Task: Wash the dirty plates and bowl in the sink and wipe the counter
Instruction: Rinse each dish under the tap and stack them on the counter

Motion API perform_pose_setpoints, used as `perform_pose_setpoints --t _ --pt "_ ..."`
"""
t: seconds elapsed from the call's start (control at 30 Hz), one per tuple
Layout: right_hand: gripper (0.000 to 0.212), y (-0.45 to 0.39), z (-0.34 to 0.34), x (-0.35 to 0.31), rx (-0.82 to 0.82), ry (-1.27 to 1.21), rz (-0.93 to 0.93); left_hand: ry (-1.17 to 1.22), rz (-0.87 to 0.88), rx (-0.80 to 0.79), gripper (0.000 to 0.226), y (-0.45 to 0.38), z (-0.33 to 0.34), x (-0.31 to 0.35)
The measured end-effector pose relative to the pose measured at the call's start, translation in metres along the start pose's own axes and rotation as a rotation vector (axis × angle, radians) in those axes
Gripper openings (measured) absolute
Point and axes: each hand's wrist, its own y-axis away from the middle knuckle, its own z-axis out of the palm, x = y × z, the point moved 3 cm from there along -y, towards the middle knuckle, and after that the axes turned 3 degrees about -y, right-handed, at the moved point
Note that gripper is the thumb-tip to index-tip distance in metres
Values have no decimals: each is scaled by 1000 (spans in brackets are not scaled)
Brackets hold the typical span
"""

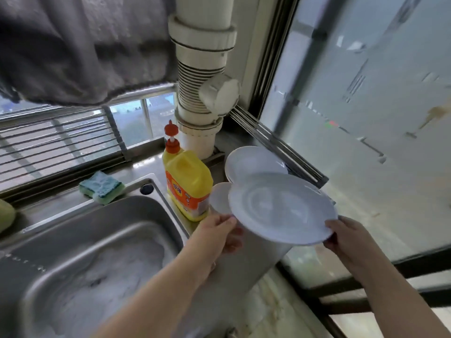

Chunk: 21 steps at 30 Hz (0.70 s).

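Two hands pinch one white plate [280, 206] at opposite rims, left grip [219, 235] and right grip [346, 237], above the tabletop [244, 276] (plate glossy, tilted).

Both hands on it: left hand [220, 230] and right hand [346, 236] grip the white plate [280, 206] beside the foamy sink [97, 240].

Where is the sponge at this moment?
In the head view the sponge lies on the steel ledge behind the sink, toward the left, with the yellow detergent bottle to its right.
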Motion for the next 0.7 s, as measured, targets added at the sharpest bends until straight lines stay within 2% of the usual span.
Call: perform_pose_setpoints --t 0.13,0.23,0.33,0.47,0.57,0.7 --pt "21 -64 19 -10 -36 -161 -52 -99 5 127 7 -42 20 6" --pt "16 -120 38 -5 -49 -218 -27 -105 -50 299 7 -62 16 -16" --pt "31 -161 62 0 -83 -252 8 -99 -154 439 11 -76 8 -42" --pt "40 -191 83 7 -130 -179 36 -23 -280 467 37 -91 10 -56" --pt "42 -205 88 15 -122 -126 56 103 -296 484 37 -105 18 -55" --pt "41 -218 92 24 -122 -147 64 147 -309 517 34 -124 24 -52"
